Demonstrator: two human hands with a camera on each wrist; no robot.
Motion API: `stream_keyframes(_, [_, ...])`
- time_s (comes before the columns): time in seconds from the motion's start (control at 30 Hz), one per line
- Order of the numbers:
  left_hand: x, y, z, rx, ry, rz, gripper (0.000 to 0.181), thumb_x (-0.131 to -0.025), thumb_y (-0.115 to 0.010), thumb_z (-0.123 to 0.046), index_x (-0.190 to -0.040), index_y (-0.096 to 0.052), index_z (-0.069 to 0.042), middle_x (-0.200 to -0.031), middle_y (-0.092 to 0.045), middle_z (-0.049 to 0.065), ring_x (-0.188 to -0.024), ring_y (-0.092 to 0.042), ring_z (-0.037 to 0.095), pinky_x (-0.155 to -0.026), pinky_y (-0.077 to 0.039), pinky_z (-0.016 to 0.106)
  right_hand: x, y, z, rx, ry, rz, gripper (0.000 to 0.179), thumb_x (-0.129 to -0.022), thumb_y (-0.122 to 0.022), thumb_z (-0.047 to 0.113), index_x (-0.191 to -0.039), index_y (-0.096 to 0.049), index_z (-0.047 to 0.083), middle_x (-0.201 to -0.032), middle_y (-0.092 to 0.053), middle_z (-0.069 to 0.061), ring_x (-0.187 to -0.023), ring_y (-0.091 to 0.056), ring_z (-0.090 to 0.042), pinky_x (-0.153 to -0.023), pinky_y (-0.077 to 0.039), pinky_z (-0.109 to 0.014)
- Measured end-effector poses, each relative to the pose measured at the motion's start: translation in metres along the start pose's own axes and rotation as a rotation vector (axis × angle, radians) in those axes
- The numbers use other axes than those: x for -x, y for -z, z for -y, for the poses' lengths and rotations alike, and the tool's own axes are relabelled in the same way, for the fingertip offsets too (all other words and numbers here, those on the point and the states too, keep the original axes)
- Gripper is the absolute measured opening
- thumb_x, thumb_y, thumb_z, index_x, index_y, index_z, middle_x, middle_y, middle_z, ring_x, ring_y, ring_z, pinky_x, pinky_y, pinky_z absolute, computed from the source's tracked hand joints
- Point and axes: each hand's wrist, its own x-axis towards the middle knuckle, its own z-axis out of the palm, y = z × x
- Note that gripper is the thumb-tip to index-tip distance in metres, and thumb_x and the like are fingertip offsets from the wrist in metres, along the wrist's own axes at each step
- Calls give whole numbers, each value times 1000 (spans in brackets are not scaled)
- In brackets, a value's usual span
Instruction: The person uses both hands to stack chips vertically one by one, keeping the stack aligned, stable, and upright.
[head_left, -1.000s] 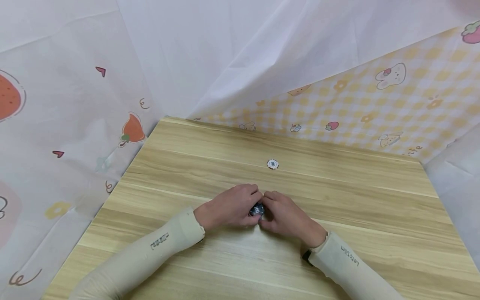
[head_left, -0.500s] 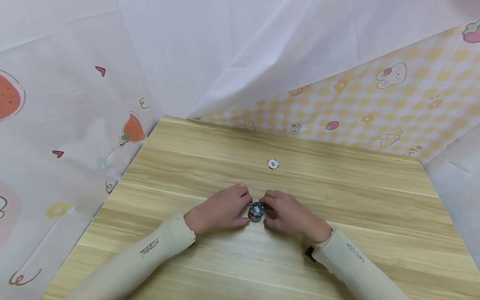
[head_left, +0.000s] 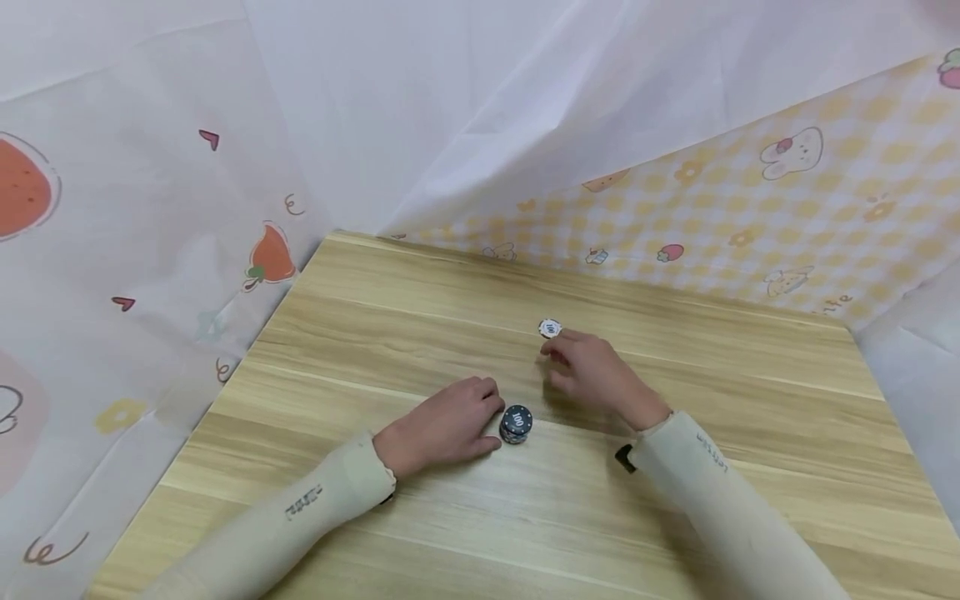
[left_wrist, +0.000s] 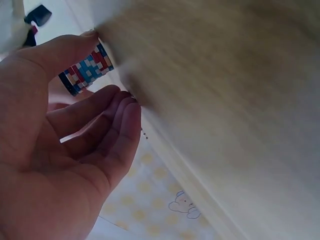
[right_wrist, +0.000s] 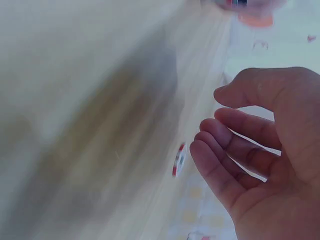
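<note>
A stack of poker chips (head_left: 516, 425) stands on the table, a black chip marked 100 on top. In the left wrist view the stack's side (left_wrist: 89, 70) shows red, blue and white edges. My left hand (head_left: 444, 425) rests beside it, thumb and fingers spread around its left side, holding nothing. My right hand (head_left: 600, 375) hovers over the table with loosely bent fingers and nothing in them. Its fingertips are right by a single white chip (head_left: 550, 328) marked 100. The right wrist view shows that chip (right_wrist: 179, 160) lying flat, just beyond the fingers.
The wooden table (head_left: 750, 400) reaches back to a hanging white sheet (head_left: 420, 108) and a yellow checked cloth (head_left: 750, 225). Another printed white sheet (head_left: 150, 225) hangs along the left edge.
Both hands have come off the chip stack. My right hand has moved away and forward to the white chip, while the left has drawn slightly left and stayed beside the stack.
</note>
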Motion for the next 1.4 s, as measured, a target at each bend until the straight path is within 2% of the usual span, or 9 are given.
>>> stream_keyframes(0.1, [0, 1, -2, -7, -10, -7, 38, -98, -85, -30, -117, -75, 1, -113, -69, 10, -98, -65, 23, -91, -57, 37, -12, 5, -11, 13, -21, -28, 30, -94, -78, 6, -123, -75, -2, -109, -73, -11, -95, -69, -27, -87, -60, -47])
stream_keyframes(0.23, [-1, 2, -3, -28, -19, -10, 35, -98, -84, -30, -115, -76, 0, -111, -69, 9, -95, -65, 22, -88, -57, 36, -26, 7, -24, 40, -55, -48, 32, -93, -77, 6, -123, -75, -4, -113, -72, -16, -99, -71, -33, -89, -60, -51])
stream_keyframes(0.5, [-2, -1, -5, -31, 3, 2, 36, -97, -85, -31, -114, -76, -1, -109, -68, 8, -93, -64, 21, -87, -57, 36, -43, 4, -39, 75, -113, 13, 45, -96, -82, 16, -133, -72, -9, -131, -67, -25, -114, -68, -41, -103, -55, -56])
stream_keyframes(0.77, [-4, -2, -7, -48, 15, 2, 35, -96, -85, -31, -113, -76, -2, -108, -68, 7, -92, -63, 23, -86, -56, 37, -50, 0, -41, 66, -146, 68, 39, -99, -82, 18, -131, -75, -3, -127, -68, -20, -111, -66, -37, -101, -55, -54])
stream_keyframes(1.0, [-5, -1, -7, -81, 13, 1, 35, -96, -85, -32, -112, -76, -3, -108, -68, 7, -91, -63, 23, -86, -56, 37, -54, -1, -41, 54, -182, 80, 34, -100, -83, 20, -125, -77, -2, -117, -68, -16, -104, -65, -34, -96, -55, -52])
stream_keyframes(1.23, [-5, 0, -7, -65, 31, 21, 37, -97, -84, -32, -116, -76, -2, -110, -69, 9, -94, -64, 23, -87, -56, 36, -54, 1, -39, 25, -260, 115, 33, -94, -84, 24, -114, -74, 0, -111, -65, -12, -99, -61, -31, -92, -54, -49])
stream_keyframes(1.4, [-5, 0, -5, -70, 30, 18, 36, -97, -84, -32, -114, -76, -2, -110, -68, 8, -93, -64, 23, -87, -56, 37, -52, 5, -37, 20, -245, 111, 32, -88, -85, 23, -109, -74, 2, -107, -66, -11, -94, -61, -29, -88, -54, -47])
